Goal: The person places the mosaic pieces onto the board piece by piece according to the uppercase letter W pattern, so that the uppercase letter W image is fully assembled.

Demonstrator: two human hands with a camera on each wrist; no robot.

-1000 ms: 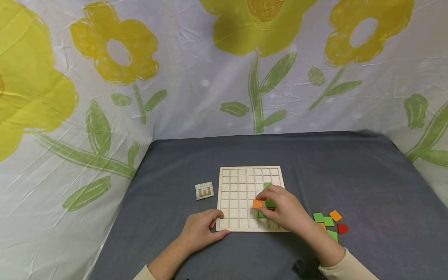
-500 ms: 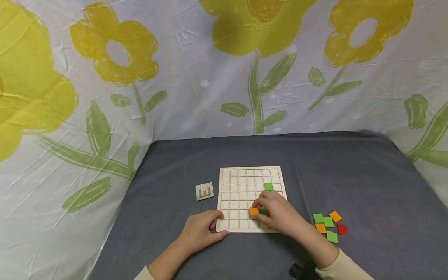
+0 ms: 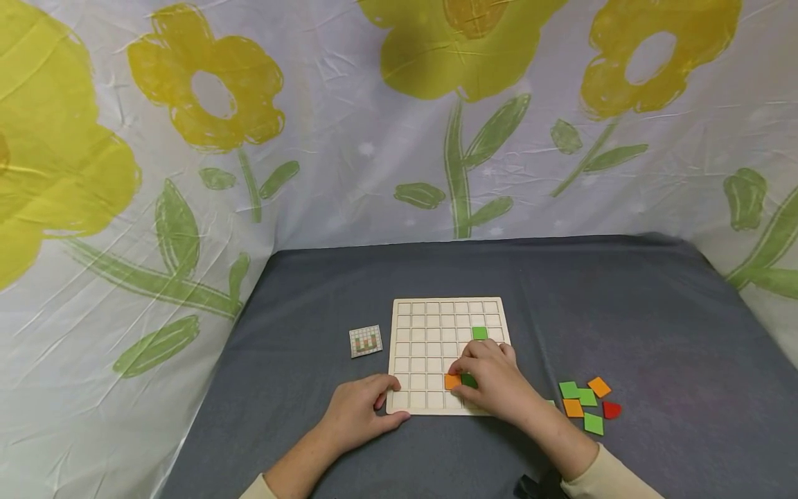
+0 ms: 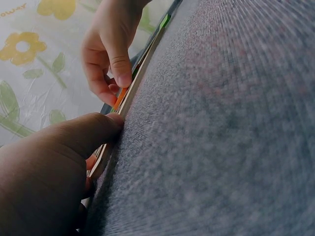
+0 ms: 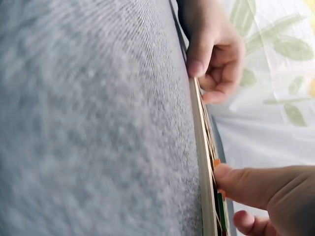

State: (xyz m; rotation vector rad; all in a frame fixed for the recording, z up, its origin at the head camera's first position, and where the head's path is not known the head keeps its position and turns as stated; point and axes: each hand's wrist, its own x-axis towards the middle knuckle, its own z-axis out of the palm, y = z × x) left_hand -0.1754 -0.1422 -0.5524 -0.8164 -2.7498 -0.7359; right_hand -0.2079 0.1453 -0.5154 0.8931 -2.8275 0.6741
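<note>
A pale wooden grid board [image 3: 418, 320] lies on the dark cloth. My left hand [image 3: 361, 405] holds its near left corner, thumb on the front edge and fingers at the left side. Over the board's lower middle, my right hand [image 3: 495, 378] pinches a small orange square tile [image 3: 451, 382] between thumb and fingers, right at a cell in the second row from the front. Just right of it sits a green tile [image 3: 469, 380], shaded and partly covered by the hand. Farther back, another green tile [image 3: 479, 333] fills a cell. The right hand hides the cells beneath it.
Left of the board lies a small card [image 3: 366, 341] printed with a coloured grid pattern. Loose green, orange and red tiles [image 3: 593, 423] are scattered to the right, beside my right forearm. A flower-printed white curtain [image 3: 349, 173] hangs behind the table.
My right hand has moved toward the front of the board with the orange tile, then lowered it onto the cell left of the green tile. The left hand has stayed at the corner.
</note>
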